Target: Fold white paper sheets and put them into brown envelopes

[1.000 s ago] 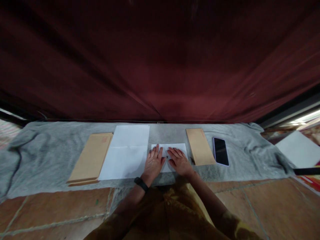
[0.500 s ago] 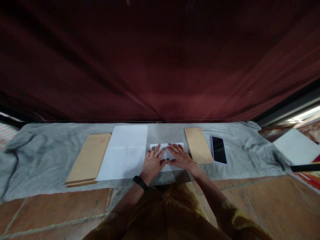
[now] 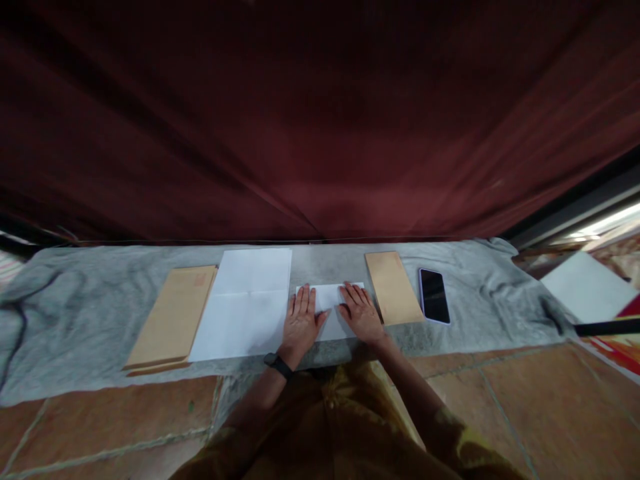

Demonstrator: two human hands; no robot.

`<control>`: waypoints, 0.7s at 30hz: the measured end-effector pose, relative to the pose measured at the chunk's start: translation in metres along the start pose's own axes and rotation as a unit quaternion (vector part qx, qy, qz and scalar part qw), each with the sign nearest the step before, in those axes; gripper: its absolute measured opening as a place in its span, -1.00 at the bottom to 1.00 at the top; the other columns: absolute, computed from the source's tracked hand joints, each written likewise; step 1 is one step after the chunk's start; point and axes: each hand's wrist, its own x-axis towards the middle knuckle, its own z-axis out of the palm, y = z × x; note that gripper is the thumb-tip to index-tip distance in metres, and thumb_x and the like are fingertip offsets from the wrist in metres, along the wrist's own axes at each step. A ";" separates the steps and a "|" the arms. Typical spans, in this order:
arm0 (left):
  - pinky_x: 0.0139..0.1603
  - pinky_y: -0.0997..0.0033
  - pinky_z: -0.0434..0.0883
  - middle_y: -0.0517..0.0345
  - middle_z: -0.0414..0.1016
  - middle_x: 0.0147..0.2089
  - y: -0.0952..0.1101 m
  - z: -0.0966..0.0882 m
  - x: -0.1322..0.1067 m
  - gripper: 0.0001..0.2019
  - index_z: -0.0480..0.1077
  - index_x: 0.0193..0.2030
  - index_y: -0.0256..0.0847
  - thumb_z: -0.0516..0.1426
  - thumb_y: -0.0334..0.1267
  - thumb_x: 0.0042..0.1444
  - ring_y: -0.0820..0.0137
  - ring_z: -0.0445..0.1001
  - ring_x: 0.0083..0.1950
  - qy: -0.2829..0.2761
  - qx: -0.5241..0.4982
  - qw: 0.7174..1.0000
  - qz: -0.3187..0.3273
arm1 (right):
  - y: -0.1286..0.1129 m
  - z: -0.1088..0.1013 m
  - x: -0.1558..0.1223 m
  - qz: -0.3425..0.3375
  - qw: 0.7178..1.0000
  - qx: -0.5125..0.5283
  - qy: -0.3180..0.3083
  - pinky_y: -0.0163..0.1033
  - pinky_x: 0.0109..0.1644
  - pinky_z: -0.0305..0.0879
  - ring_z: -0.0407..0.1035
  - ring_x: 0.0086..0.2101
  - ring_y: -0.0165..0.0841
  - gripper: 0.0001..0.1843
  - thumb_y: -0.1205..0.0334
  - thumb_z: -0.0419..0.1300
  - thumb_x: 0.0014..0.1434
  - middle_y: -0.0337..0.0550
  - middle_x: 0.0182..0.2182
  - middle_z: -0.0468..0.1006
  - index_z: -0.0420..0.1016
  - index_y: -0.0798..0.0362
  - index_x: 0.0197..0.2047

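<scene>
A folded white paper (image 3: 329, 299) lies on the grey cloth (image 3: 85, 313) in front of me. My left hand (image 3: 301, 323) rests flat on the paper's left part, fingers stretched out; a black band sits on that wrist. My right hand (image 3: 361, 313) lies flat on the paper's right part, fingers spread. The two hands are a little apart, with bare paper between them. Neither hand holds anything.
Left of the folded paper lies a stack of white sheets (image 3: 245, 303), and further left a stack of brown envelopes (image 3: 173, 319). To the right are a single brown envelope (image 3: 393, 288) and a dark phone (image 3: 433, 295). A dark red curtain (image 3: 320, 120) hangs behind. Tiled floor (image 3: 525, 407) lies nearer me.
Both hands have slid apart over the folded paper, from touching at the middle to its left and right parts. The view has shifted slightly.
</scene>
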 end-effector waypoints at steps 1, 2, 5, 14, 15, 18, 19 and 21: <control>0.41 -0.16 0.18 -0.30 0.09 0.49 0.000 0.001 -0.001 -0.30 -0.06 0.50 -0.35 -0.02 0.01 0.37 0.00 0.05 0.51 0.006 0.000 1.000 -0.006 | 0.000 0.001 -0.003 0.010 1.000 0.000 0.007 0.12 0.41 0.05 0.08 0.36 -0.11 -0.44 0.10 -0.02 0.43 0.01 0.38 0.23 0.16 0.05 0.43; 0.41 -0.16 0.18 -0.34 0.07 0.48 0.001 0.001 -0.001 -0.29 -0.07 0.50 -0.38 -0.02 0.02 0.37 -0.01 0.04 0.51 0.012 0.002 1.000 -0.012 | 0.001 0.002 -0.006 0.019 1.000 0.000 0.013 0.12 0.40 0.06 0.07 0.36 -0.10 -0.43 0.10 -0.03 0.44 0.02 0.38 0.23 0.15 0.07 0.44; 0.40 -0.18 0.20 -0.43 0.07 0.47 0.001 0.002 -0.002 -0.26 -0.09 0.49 -0.44 -0.02 0.03 0.37 -0.05 0.04 0.51 0.028 0.002 0.999 -0.024 | 0.001 0.003 -0.014 0.038 0.999 0.002 0.025 0.12 0.40 0.08 0.06 0.37 -0.09 -0.42 0.12 -0.05 0.44 0.03 0.39 0.22 0.13 0.09 0.45; 0.40 -0.23 0.20 -0.38 0.05 0.49 0.017 -0.002 0.000 -0.33 -0.16 0.52 -0.41 -0.04 -0.16 0.38 -0.05 0.02 0.51 0.048 -0.006 0.998 -0.046 | -0.002 0.006 -0.024 0.064 0.996 0.005 0.065 0.14 0.39 0.09 0.08 0.36 -0.09 -0.39 0.16 -0.06 0.42 0.06 0.39 0.21 0.06 0.10 0.48; 0.42 -0.20 0.19 -0.34 0.05 0.49 0.024 -0.002 0.000 -0.35 -0.13 0.51 -0.40 -0.05 -0.20 0.38 -0.01 0.01 0.52 0.032 -0.011 0.999 -0.031 | -0.002 0.006 -0.024 0.062 0.995 0.008 0.071 0.14 0.39 0.09 0.10 0.35 -0.09 -0.39 0.16 -0.06 0.42 0.05 0.39 0.22 0.06 0.09 0.48; 0.44 -0.07 0.20 -0.21 0.12 0.49 0.042 -0.002 -0.006 -0.42 -0.01 0.48 -0.38 -0.06 -0.25 0.37 0.10 0.02 0.52 -0.034 -0.027 0.998 0.034 | -0.002 0.007 -0.024 0.066 0.995 0.005 0.073 0.11 0.38 0.11 0.11 0.35 -0.09 -0.41 0.17 -0.06 0.42 0.05 0.38 0.23 0.11 0.10 0.46; 0.45 -0.04 0.20 -0.18 0.13 0.48 0.046 -0.001 -0.008 -0.43 0.02 0.47 -0.37 -0.06 -0.25 0.37 0.12 0.03 0.52 -0.050 -0.029 0.997 0.050 | -0.002 0.008 -0.024 0.068 0.995 0.002 0.071 0.10 0.38 0.12 0.11 0.35 -0.09 -0.42 0.18 -0.06 0.42 0.05 0.38 0.24 0.12 0.11 0.45; 0.45 -0.03 0.19 -0.14 0.15 0.48 0.051 -0.001 -0.013 -0.44 0.05 0.46 -0.35 -0.06 -0.21 0.38 0.14 0.05 0.52 -0.068 -0.028 0.995 0.068 | -0.002 0.008 -0.024 0.068 0.995 -0.001 0.068 0.10 0.38 0.12 0.10 0.35 -0.09 -0.42 0.19 -0.07 0.42 0.05 0.37 0.24 0.12 0.11 0.45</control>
